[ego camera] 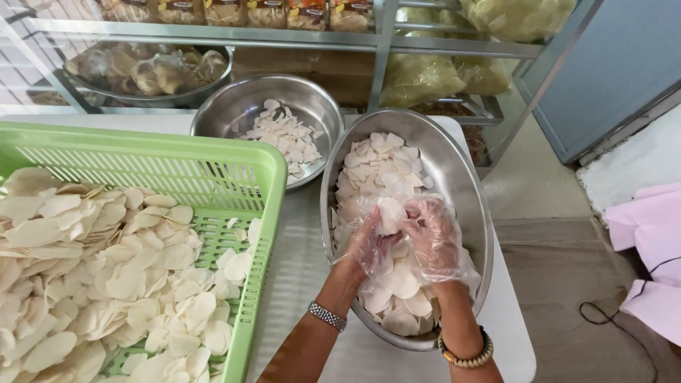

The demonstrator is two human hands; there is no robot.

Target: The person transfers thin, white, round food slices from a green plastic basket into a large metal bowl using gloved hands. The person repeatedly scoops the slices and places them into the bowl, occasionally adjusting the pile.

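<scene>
Left hand and right hand, both in clear plastic gloves, fingers closed on 1 stack of white chips above oval steel basin. Green basket left.

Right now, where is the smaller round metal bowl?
In the head view, the smaller round metal bowl sits at centre top, behind the green basket and left of the large oval bowl.
</scene>
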